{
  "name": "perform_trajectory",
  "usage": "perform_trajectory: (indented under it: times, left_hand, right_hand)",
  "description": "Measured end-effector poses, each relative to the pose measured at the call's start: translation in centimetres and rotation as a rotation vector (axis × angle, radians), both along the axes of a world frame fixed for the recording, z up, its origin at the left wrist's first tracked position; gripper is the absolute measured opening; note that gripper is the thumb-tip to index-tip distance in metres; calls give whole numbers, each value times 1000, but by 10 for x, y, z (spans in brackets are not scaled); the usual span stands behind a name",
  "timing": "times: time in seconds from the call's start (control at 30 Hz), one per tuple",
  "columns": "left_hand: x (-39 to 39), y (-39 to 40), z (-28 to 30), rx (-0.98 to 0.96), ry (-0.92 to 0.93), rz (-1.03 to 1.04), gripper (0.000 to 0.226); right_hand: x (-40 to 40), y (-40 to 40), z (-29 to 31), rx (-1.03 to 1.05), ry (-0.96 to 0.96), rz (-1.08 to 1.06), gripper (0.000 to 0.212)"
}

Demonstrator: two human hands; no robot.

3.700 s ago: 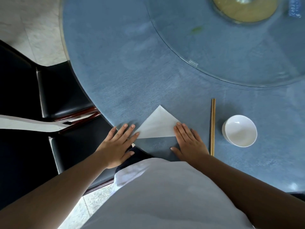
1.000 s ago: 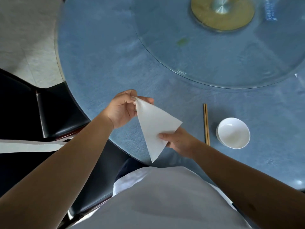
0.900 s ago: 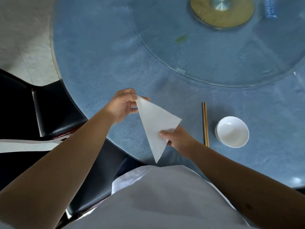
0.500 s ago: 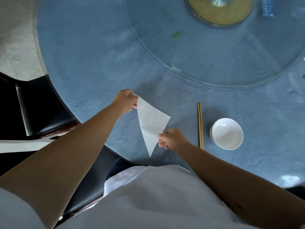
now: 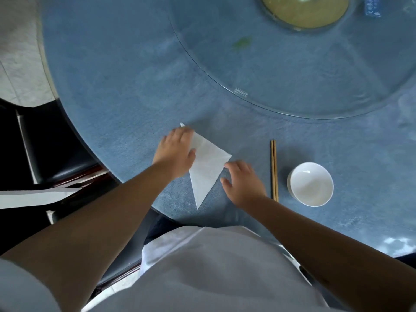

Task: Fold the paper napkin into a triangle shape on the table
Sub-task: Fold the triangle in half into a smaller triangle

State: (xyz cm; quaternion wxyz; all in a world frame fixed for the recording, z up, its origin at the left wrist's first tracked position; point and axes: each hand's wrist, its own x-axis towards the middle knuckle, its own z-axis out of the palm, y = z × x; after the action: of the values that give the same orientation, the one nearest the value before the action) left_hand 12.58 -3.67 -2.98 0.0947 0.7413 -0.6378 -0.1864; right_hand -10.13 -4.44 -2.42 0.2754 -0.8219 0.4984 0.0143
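Lying flat now: napkin [image 5: 207, 167] | left hand [image 5: 175, 152] pressing | right hand [image 5: 242, 181] released

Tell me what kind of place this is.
Probably a restaurant or banquet dining room. A large round table with a blue cloth carries a glass turntable at its middle, and one place is set with chopsticks, a white bowl and a folded napkin.

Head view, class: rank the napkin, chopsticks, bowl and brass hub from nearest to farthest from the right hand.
1. Napkin: just left of the right hand, at its fingertips.
2. Chopsticks: just right of the hand.
3. Bowl: farther right, beyond the chopsticks.
4. Brass hub: far across the table, at the top edge, under the glass turntable.
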Motion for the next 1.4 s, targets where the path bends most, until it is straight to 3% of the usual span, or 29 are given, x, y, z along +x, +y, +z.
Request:
perform_trajectory:
  times: [0.1,0.17,0.4,0.67,0.87,1.03,1.4]
  left_hand:
    - [-2,25,-17,75,-86,-204,65]
    - [5,29,-24,128,-125,-181,75]
    - [21,15,-24,184,-228,-237,95]
    - [11,30,-14,140,-193,-266,100]
    - [-12,93,-20,-49,-79,-526,73]
    - [-18,115,-25,-3,-49,-486,69]
    - [-30,110,-19,-126,74,-305,19]
  right_hand:
    - [1,-1,-5,-287,31,393,59]
    - [2,-3,-9,-286,86,508,67]
    - [-16,-21,-14,-164,255,436,69]
    - [-37,-15,-15,-131,247,340,73]
    - [-36,6,-14,-100,202,336,74]
    - [-33,18,-13,-123,165,410,72]
    - [-26,19,-14,-152,136,449,68]
